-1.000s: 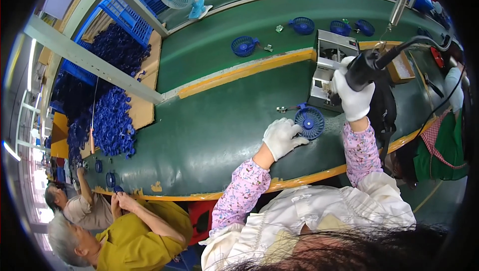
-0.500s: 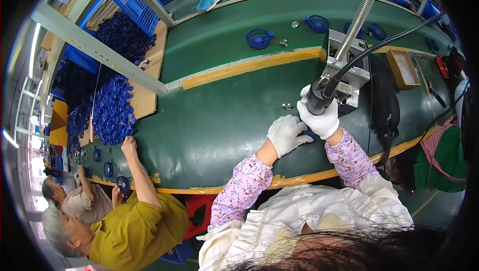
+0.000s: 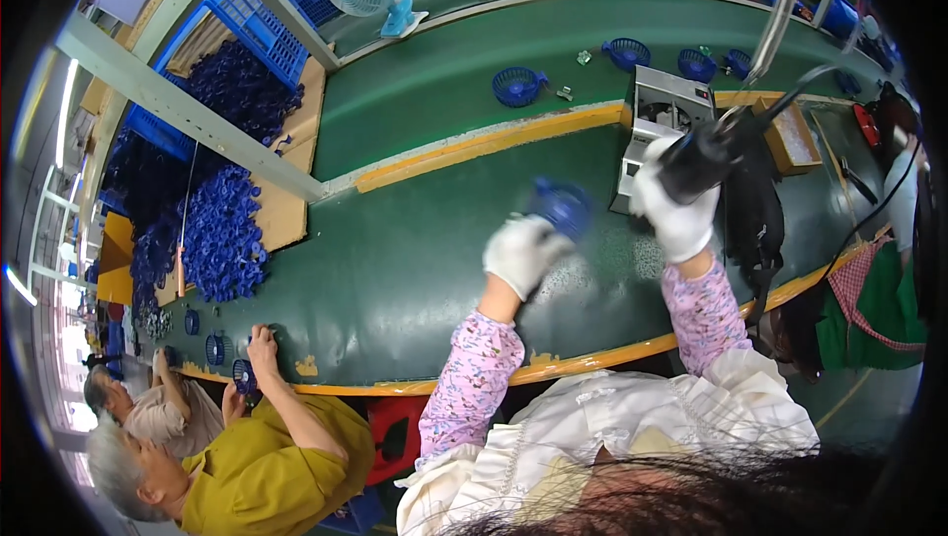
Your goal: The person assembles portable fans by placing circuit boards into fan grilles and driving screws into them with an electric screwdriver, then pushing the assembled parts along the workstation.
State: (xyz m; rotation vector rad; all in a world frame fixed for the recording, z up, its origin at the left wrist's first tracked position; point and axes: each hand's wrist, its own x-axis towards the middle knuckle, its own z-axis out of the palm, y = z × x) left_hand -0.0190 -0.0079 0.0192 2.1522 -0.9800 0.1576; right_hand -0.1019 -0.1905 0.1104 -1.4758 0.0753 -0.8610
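My left hand, in a white glove, is closed on a round blue slatted plastic housing, blurred by motion above the green bench. In my gloved right hand is a black electric screwdriver, its cord and metal hanger leading up and away. The fingers wrap round its body, and its lower tip is hidden. Just beyond the right hand stands a metal box-shaped device with an open top.
Blue housings and small metal parts lie on the far green belt. At left is a heap of blue parts. A co-worker in an olive shirt handles a housing. A small carton and black cloth-like item lie at right.
My left hand has lifted the blue housing off the bench, moving left. My right hand has carried the screwdriver to the right, away from the housing. The co-worker's hand has drawn back from the heap.
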